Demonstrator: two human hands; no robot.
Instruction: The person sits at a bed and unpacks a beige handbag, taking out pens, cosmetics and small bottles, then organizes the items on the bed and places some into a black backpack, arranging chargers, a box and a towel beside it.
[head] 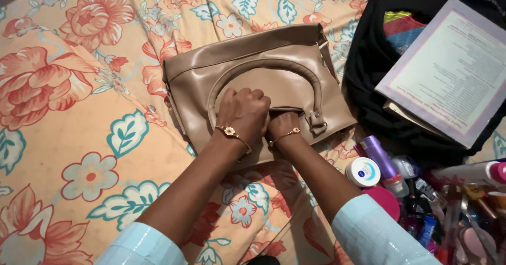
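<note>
Right now the tan handbag [253, 80] lies flat on the floral bedsheet [89, 138], long axis across me. My left hand [241, 115] curls closed over its front; my right hand [282, 128], beside it, grips the opening's edge.

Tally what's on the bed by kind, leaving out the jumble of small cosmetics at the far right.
Tan handbag, under both hands: 1
Black bag: 1
Printed booklet: 1
Round white cream tin: 1
Purple bottle: 1
Total: 5
</note>
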